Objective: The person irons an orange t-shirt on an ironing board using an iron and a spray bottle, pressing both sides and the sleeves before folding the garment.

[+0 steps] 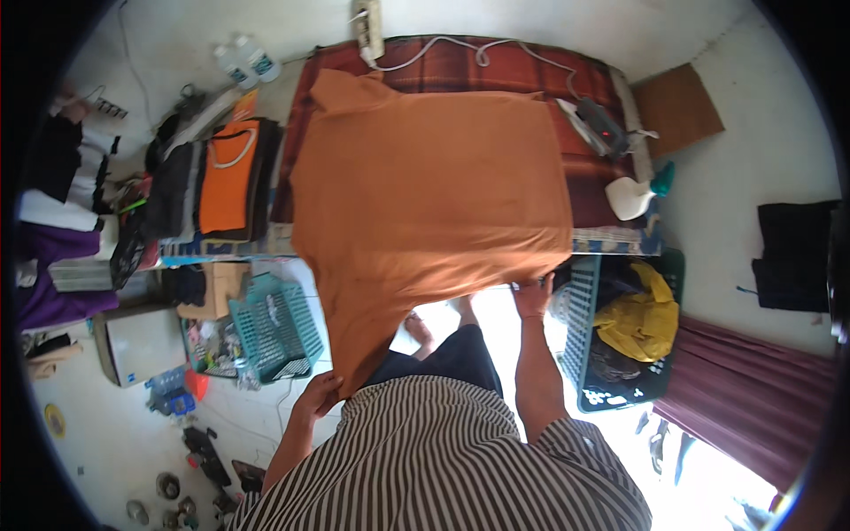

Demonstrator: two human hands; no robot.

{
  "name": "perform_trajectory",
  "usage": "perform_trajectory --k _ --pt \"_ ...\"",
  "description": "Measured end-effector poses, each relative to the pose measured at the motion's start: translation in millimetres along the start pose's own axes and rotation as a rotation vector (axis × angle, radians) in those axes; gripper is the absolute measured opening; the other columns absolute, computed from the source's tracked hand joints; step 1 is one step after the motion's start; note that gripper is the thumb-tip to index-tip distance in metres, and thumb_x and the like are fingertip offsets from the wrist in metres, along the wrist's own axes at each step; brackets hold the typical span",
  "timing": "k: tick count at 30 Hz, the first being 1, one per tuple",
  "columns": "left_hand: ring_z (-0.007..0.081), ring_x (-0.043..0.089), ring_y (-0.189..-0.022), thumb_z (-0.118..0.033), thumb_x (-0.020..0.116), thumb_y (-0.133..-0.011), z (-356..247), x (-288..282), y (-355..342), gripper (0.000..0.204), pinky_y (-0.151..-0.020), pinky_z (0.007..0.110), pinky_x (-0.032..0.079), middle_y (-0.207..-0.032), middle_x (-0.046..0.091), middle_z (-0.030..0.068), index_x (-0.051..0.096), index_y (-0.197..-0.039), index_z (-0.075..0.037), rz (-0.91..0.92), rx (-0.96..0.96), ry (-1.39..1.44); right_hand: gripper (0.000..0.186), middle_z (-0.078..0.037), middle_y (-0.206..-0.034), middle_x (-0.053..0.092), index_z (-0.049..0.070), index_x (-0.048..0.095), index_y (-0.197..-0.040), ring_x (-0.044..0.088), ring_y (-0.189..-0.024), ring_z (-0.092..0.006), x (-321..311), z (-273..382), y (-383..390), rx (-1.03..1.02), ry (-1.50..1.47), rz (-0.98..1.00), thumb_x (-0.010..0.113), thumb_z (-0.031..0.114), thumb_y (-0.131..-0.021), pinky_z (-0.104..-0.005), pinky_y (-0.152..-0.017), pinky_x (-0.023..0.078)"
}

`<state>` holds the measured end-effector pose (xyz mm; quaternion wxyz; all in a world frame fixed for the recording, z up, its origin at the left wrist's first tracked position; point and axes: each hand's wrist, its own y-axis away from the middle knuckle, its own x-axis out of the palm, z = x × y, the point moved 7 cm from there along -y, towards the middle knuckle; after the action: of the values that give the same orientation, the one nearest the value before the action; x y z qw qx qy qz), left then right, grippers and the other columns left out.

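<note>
A plain brown-orange shirt (434, 168) lies spread over the padded ironing surface, its near side hanging past the front edge toward me. My left hand (317, 396) pinches the low end of a sleeve, pulled down close to my body. Farther right, my right hand (533, 296) holds the shirt's near edge by the corner, fingers partly behind the cloth. To the right of the shirt rests an iron (598, 128) with its grey handle and cord. A white spray bottle (629, 198) with a green head lies nearer to me.
Folded garments, an orange one (228, 181) among them, are stacked on the left. A green laundry basket (580, 336) with yellow cloth stands low on the right, another green basket (279, 327) low on the left. A power strip (369, 31) and cable run along the back.
</note>
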<state>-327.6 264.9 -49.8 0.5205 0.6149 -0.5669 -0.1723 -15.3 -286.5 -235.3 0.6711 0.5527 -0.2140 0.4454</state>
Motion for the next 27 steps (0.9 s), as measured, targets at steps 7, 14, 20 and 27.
perform_trajectory --k 7,14,20,27 --pt "0.0186 0.076 -0.089 -0.029 0.077 -0.103 -18.5 34.7 40.9 0.037 -0.082 0.033 0.063 -0.109 0.079 0.0093 0.071 -0.125 0.001 -0.016 0.062 0.228 0.048 -0.011 -0.135 0.069 0.008 0.059 -0.148 0.063 -0.128 -0.0256 37.6 79.8 72.0 -0.136 0.497 0.046 0.073 0.016 -0.103 -0.0442 -0.111 0.051" --pt "0.0183 0.074 -0.084 -0.017 0.063 -0.104 -183.8 96.9 40.6 0.018 -0.074 0.03 0.062 -0.105 0.077 0.0081 0.07 -0.114 -0.004 0.048 0.361 0.337 0.029 -0.007 -0.106 0.074 -0.001 0.067 -0.132 0.069 -0.083 -0.0142 188.8 173.8 96.3 -0.03 0.712 -0.054 0.063 0.007 -0.104 -0.0262 -0.067 0.053" --pt "0.017 0.079 -0.094 -0.029 0.059 -0.114 -422.0 153.7 -23.3 0.028 -0.077 0.029 0.065 -0.109 0.081 0.0067 0.073 -0.12 -0.005 0.15 0.531 0.359 0.028 -0.02 -0.129 0.076 -0.001 0.068 -0.127 0.078 -0.1 -0.0254 282.8 178.3 -37.7 0.117 0.535 0.01 0.057 0.017 -0.108 -0.0315 -0.076 0.064" --pt "0.0299 0.073 -0.117 -0.041 0.069 -0.107 -514.4 171.2 -99.6 0.044 -0.098 0.042 0.061 -0.121 0.077 0.0135 0.071 -0.122 0.0 -0.461 0.969 -0.475 0.035 -0.017 -0.127 0.077 0.006 0.068 -0.124 0.078 -0.104 -0.0333 304.2 161.4 -108.2 -0.075 1.147 -0.086 0.067 0.035 -0.105 -0.0429 -0.083 0.064"
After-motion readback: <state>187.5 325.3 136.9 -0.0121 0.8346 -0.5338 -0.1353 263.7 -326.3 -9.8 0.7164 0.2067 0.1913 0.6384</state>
